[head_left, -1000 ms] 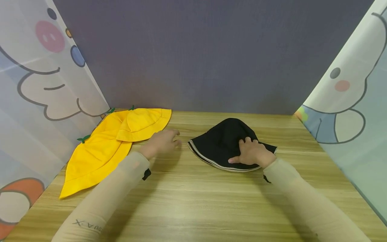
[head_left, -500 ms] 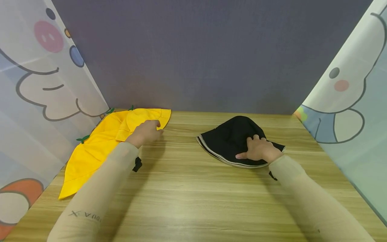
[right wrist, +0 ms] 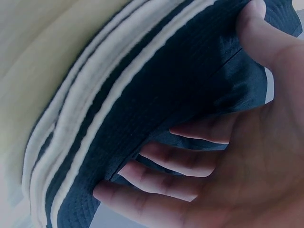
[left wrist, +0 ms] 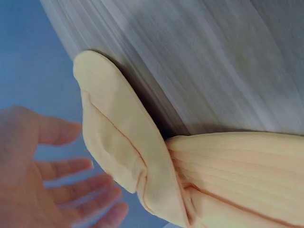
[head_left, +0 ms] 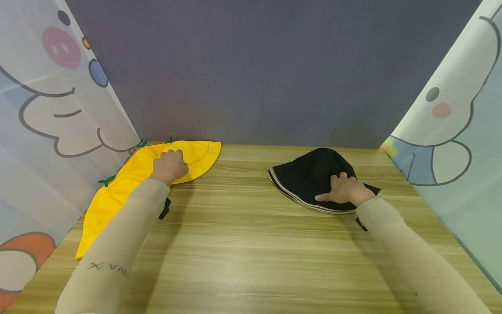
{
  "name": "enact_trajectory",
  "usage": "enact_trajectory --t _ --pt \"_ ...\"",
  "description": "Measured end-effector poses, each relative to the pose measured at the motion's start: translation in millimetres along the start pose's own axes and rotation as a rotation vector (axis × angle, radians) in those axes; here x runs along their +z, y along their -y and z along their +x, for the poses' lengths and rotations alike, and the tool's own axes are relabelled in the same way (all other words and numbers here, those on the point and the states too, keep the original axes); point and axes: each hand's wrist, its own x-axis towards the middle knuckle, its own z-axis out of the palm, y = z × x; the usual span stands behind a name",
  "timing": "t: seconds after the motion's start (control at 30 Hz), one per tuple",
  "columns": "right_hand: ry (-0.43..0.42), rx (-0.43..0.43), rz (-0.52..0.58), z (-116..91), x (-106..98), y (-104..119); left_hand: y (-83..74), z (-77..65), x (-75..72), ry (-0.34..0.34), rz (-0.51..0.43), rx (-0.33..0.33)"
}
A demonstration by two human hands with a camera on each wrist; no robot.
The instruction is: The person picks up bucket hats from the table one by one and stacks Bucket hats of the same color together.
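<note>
Yellow bucket hats with green leaf tips lie flat and overlapping at the back left: a smaller hat (head_left: 201,157) over a larger yellow hat (head_left: 103,207). My left hand (head_left: 169,167) is over the smaller one, and in the left wrist view its loosely bent fingers (left wrist: 78,190) come right up to the fabric, gripping nothing. A folded black bucket hat (head_left: 310,174) lies at centre right, its edge showing several layered pale trims. Spread across it, my right hand (head_left: 343,190) rests with thumb and fingers apart on the cloth, as the right wrist view confirms.
The wooden tabletop (head_left: 235,244) runs up to a dark grey back panel (head_left: 251,74). Cartoon-printed curtains close in the left side (head_left: 31,144) and the right side (head_left: 470,209). The yellow hats lie close against the left curtain.
My left hand has moved left from the middle of the table onto the yellow hats. My right hand has slid the black hat to the right and slightly back.
</note>
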Motion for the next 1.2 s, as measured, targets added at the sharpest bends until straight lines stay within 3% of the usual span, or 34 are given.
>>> enact_trajectory --t 0.17,0.4,0.67,1.2 --pt "0.006 0.011 0.007 1.5 -1.2 -7.0 6.8 -1.9 1.2 -0.046 -0.043 -0.119" --pt "0.009 0.02 0.012 0.3 -3.5 -16.5 19.4 -5.3 -0.4 0.064 -0.068 -0.235" --pt "0.022 0.037 0.019 0.8 -5.1 -29.1 35.9 -0.6 4.8 0.097 -0.099 -0.265" --pt "0.037 0.074 0.07 0.2 -7.4 -59.4 41.5 8.1 14.9 -0.002 -0.174 -0.223"
